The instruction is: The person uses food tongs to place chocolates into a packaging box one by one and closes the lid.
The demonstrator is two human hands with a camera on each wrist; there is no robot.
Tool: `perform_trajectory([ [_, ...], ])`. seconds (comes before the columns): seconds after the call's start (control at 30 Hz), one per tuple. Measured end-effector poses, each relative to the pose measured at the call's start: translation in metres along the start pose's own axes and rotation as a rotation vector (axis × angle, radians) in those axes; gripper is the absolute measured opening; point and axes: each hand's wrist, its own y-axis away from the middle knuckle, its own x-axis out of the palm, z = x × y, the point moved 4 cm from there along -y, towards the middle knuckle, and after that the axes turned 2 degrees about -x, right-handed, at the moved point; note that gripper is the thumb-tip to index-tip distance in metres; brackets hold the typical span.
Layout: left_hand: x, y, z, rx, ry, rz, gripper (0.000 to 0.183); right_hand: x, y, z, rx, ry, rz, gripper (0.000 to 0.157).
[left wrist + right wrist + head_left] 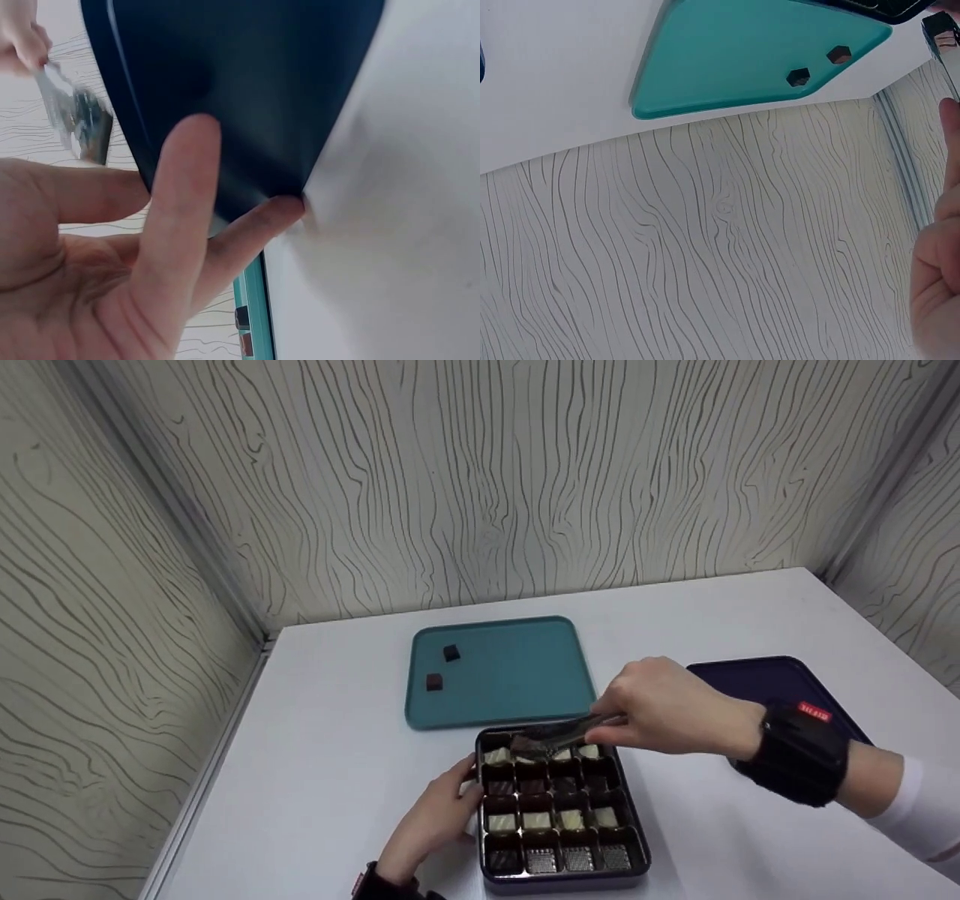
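My right hand (652, 706) pinches a pair of shiny tongs (568, 731) over the far row of a dark compartmented chocolate box (489, 885). At the tips of the tongs sits a brown chocolate (527, 745), seen also as a dark cube (945, 39) at the right wrist view's edge. Pale and dark chocolates fill several compartments; the nearest row has one dark chocolate (504, 860) and silvery textured bottoms or pieces. My left hand (442, 812) rests its fingers against the box's left side. In the left wrist view those fingers (180, 195) lie fairly straight along the dark wall.
Beyond the box lies a teal tray (510, 667) with two dark chocolate cubes (451, 652) toward its left side. A navy tray or lid (757, 679) lies at the right, partly behind my right forearm. Patterned walls (480, 472) enclose the white table (300, 780).
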Motion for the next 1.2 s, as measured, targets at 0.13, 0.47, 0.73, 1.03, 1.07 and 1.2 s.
perform_trajectory([
  [0.13,0.0,0.001,0.0,-0.002,0.005,-0.001,0.059,0.006,0.018,0.013,-0.054,0.042,0.01,0.036],
  [0.47,0.0,0.001,-0.001,-0.027,0.018,0.009,0.059,0.024,0.034,0.038,-0.215,0.151,0.001,0.032],
  [0.73,0.001,0.0,-0.001,-0.029,0.024,0.012,0.06,0.025,0.03,0.047,-0.235,0.202,0.032,0.045],
  [1.03,0.0,0.0,-0.002,-0.009,0.007,0.008,0.059,0.025,0.023,0.059,-0.288,0.22,0.039,0.045],
  [1.07,0.0,0.0,-0.002,-0.011,0.009,0.008,0.059,0.025,0.022,0.06,-0.288,0.223,0.05,0.045],
  [1.2,0.001,0.0,-0.001,-0.004,0.02,0.006,0.059,0.028,0.015,0.068,-0.289,0.276,0.092,0.053],
])
